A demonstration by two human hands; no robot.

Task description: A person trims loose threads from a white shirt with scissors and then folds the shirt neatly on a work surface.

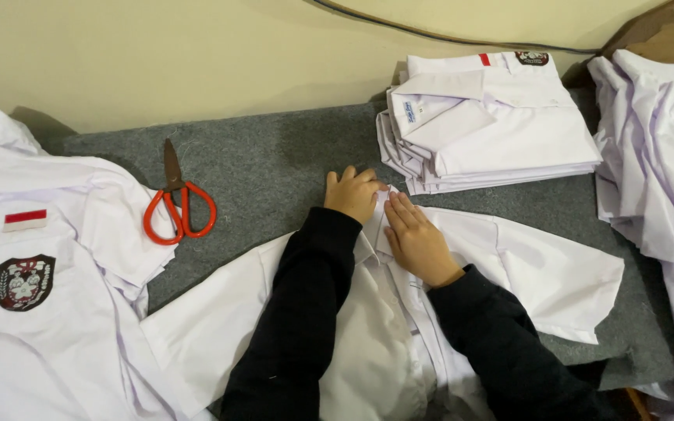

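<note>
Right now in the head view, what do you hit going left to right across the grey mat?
Unfolded white shirt with badge → orange-handled scissors → left hand → right hand, both on the collar of the spread white shirt → stack of folded white shirts → loose pile of white shirts.

Orange-handled scissors [179, 204] on grey felt [274, 156]; folded shirt stack [489, 121] nearby
</note>
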